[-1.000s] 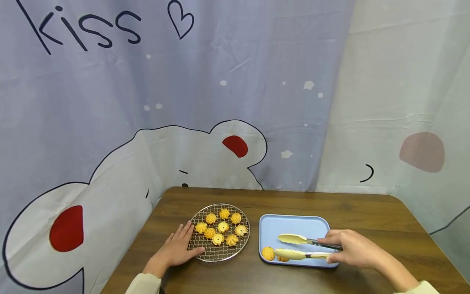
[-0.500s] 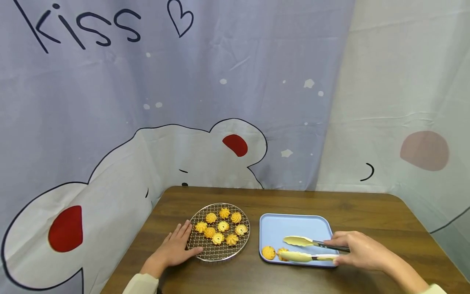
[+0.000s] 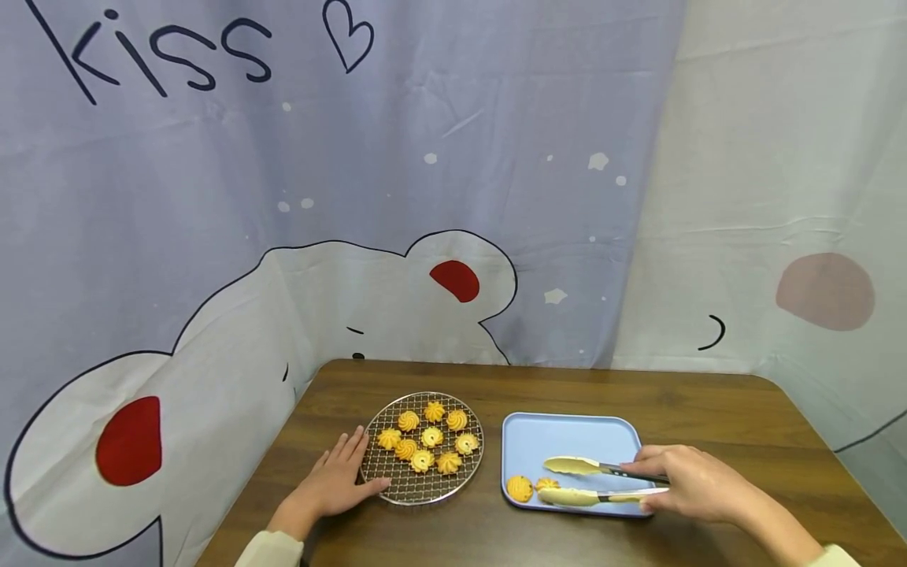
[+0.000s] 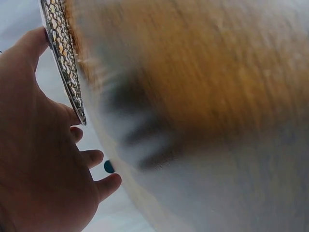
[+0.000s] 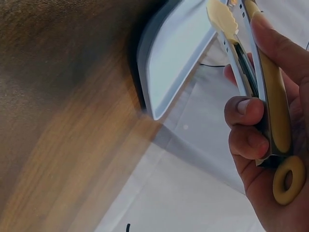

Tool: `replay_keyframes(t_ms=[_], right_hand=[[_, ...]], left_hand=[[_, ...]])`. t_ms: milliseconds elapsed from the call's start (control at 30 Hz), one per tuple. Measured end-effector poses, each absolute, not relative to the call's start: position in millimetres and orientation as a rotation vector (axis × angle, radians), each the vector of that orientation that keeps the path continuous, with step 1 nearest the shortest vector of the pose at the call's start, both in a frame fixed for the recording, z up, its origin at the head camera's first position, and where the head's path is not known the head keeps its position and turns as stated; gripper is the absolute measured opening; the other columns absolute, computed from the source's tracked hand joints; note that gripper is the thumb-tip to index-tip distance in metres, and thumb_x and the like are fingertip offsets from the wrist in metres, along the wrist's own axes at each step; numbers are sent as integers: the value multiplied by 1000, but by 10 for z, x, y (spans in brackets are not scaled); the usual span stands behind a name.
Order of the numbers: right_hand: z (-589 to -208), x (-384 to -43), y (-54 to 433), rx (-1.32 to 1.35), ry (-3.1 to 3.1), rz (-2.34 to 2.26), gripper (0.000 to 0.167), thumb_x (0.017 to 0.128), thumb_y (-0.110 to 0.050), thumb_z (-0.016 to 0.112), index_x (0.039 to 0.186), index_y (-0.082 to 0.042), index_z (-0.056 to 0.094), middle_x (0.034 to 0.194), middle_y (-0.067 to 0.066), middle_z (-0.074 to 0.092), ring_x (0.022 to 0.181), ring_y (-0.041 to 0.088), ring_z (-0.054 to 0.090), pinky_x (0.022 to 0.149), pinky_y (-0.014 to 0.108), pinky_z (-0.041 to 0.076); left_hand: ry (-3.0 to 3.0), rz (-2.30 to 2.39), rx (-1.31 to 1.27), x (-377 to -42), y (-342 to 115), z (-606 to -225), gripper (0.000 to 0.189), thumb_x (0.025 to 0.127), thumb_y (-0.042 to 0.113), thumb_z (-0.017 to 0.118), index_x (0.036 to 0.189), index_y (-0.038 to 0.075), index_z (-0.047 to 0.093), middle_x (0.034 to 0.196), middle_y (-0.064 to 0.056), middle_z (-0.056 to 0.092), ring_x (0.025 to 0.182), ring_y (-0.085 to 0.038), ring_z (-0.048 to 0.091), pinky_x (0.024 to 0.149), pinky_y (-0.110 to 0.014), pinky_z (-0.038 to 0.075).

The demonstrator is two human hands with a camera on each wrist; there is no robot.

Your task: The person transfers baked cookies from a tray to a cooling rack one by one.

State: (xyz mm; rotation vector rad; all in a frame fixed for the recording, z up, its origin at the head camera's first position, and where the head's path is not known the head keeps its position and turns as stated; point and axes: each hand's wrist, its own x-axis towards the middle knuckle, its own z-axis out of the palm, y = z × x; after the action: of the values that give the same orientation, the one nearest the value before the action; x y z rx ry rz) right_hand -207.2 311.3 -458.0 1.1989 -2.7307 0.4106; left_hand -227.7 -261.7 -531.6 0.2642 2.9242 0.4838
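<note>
My left hand lies at the left edge of a round wire rack, thumb and fingers spread and touching its rim. Several piped butter cookies sit on the rack's mesh. My right hand grips a pair of tongs with fingers wrapped about the handles. The cream-coloured tong heads are apart, above the blue tray, with nothing held between them. Two cookies lie in the tray's near left corner: a round one and, partly hidden by the lower tong head, another.
Rack and tray stand side by side on a brown wooden table, with a narrow gap between them. A printed curtain hangs behind the table and at both its sides.
The tongs and my right hand have shifted slightly right, baring more of the second cookie on the tray. My left hand stays at the rack's rim.
</note>
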Motion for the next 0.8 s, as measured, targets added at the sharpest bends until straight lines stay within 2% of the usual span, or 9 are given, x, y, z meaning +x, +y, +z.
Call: replay_keyframes(t_ms=[367,800], right_hand=[[-4592,-2075,3060,1244,-2705,429,44,80,-34,85,121,-18,77,102,-17,64,84,-4,56,65,27,50],[-4638,-2105,3066,1269,-2683,424,43,82,-32,84,122,-18,77,102,-16,66,83,-4,58,62,26,50]], left_hand=[[2918,486,252,-2257,-2622,-5349,106,90,76,51,160,1,24,168,-17,16,153,-45,15,117,-70,17],[2913,478,257,-2253,-2624,-5366,106,90,77,50,160,1,25,168,-16,16,153,-45,16,118,-68,18]])
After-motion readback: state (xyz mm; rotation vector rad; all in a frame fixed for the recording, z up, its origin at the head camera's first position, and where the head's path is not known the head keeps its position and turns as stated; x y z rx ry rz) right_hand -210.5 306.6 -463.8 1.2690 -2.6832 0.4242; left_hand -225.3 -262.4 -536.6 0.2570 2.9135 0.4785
